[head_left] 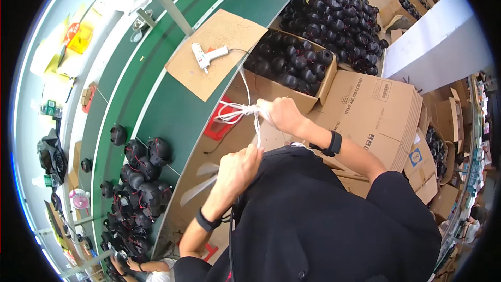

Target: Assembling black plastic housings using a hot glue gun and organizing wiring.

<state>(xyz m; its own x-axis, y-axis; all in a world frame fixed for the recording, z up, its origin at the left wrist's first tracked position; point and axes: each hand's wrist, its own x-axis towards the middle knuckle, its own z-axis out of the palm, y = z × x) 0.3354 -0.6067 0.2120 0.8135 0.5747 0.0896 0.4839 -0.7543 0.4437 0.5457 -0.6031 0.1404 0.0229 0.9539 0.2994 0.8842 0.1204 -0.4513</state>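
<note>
A knotted bundle of white cord (237,112) hangs in front of me, with loops sticking out to its left. My right hand (284,116) is closed on the cord just right of the knot. Below it, my left hand (237,171) grips a strand running down from the knot. Another strand goes up toward the bench edge. Beyond the knot, a white glue gun (211,58) lies on a brown cardboard sheet (232,28) on the green bench.
Black round parts (138,177) are piled on the bench at left. An open carton (329,81) of similar parts stands beside the bench, with a larger heap (334,21) behind. Flattened cartons (365,115) lie at right near a white pillar (433,42). Another person's hands (128,266) show at lower left.
</note>
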